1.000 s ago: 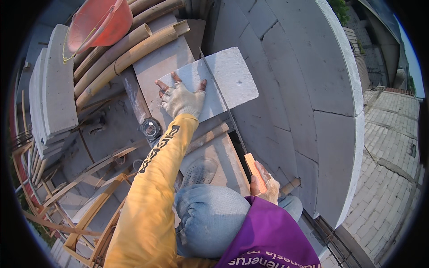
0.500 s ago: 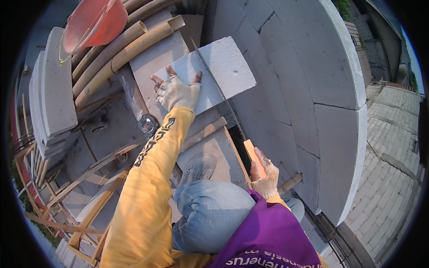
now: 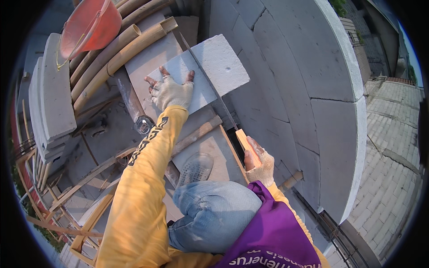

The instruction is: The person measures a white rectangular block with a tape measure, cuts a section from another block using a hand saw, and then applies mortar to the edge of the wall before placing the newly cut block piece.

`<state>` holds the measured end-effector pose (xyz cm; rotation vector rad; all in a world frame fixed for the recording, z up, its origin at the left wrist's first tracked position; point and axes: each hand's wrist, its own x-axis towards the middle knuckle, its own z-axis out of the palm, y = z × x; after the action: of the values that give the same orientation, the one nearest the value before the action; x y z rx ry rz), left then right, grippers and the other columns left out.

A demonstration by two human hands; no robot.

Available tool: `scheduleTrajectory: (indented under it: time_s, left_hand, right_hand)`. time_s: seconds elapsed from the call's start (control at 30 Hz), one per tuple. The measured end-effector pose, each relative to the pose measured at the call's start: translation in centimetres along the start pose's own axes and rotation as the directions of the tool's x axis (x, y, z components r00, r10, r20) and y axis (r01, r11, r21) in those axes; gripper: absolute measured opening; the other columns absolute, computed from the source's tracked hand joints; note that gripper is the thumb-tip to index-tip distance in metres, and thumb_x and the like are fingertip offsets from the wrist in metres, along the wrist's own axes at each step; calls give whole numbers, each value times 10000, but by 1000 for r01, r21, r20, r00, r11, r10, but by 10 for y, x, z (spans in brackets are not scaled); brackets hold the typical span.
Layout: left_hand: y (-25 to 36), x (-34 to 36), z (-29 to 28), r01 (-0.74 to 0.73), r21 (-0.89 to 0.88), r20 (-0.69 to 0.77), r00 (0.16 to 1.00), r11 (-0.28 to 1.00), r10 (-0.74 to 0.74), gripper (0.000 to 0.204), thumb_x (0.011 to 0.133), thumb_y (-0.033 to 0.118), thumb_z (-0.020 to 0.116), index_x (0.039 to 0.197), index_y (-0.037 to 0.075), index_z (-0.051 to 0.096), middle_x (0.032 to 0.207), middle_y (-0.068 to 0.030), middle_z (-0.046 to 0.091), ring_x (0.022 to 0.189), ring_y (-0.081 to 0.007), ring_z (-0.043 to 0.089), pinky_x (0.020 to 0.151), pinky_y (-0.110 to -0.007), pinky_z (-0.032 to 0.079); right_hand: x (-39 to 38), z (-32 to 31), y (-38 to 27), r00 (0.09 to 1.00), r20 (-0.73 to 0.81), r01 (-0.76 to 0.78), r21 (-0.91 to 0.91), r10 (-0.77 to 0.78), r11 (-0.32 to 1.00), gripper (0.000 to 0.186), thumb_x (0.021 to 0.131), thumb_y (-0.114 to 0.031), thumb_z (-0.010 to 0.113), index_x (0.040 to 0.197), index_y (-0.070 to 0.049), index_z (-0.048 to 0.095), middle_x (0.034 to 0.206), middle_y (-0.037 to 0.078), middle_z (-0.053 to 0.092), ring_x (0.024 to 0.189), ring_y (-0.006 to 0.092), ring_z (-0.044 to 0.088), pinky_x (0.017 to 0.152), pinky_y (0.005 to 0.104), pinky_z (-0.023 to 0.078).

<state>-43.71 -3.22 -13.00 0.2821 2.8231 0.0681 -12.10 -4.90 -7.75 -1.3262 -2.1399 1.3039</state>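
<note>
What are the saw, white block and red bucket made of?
Saw blade: looks like dull metal, thin and grey. Its handle: maybe smooth wood, being pale orange-tan. White block: probably lightweight concrete, matte and chalky with a small dent. Red bucket: likely plastic, smooth-looking and thin-walled.

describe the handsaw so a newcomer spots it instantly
Beside the large grey block wall, a white block lies under the gloved left hand. The handsaw crosses that block, its orange handle in the right hand. Its thin blade sets it apart from the round bamboo poles.
</note>
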Motion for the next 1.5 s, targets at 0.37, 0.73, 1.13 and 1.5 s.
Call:
scheduleTrajectory:
  time_s: [0.37,0.73,1.13,1.5]
  left_hand:
    - [2,3,3,-10,-20,-52,999,1000,9,1128,849,868,557,1692,181,257,1708,-347,144,1529,-520,322,1230,-567,316]
    - [-9,11,5,40,-26,-48,998,999,-41,1123,851,858,568,1698,200,233,1718,-331,124,1534,-509,317,1247,-557,299]
    - [1,8,2,33,-44,-45,998,998,-35,1115,861,849,564,1692,174,251,1706,-347,148,1536,-502,318,1234,-568,315]
    - [12,13,0,21,-55,-59,998,998,-25,1078,868,834,575,1686,195,281,1711,-334,153,1542,-504,306,1240,-569,304]
  right_hand:
    - [-76,-13,82,1000,-17,-2,109,4,994,466,1008,-262,650,1387,9,630,1184,210,755,1075,332,750,963,381,567]
    - [-21,-11,15,998,40,37,57,-39,998,440,992,-250,666,1334,27,671,1209,224,748,1089,326,749,963,367,563]
    - [43,7,-19,981,48,189,-7,-188,982,373,979,-192,666,1285,19,690,1107,258,746,973,379,751,857,390,590]
    - [55,16,-7,990,0,141,41,-141,989,391,986,-197,682,1299,38,686,1155,250,753,1029,362,761,920,383,583]
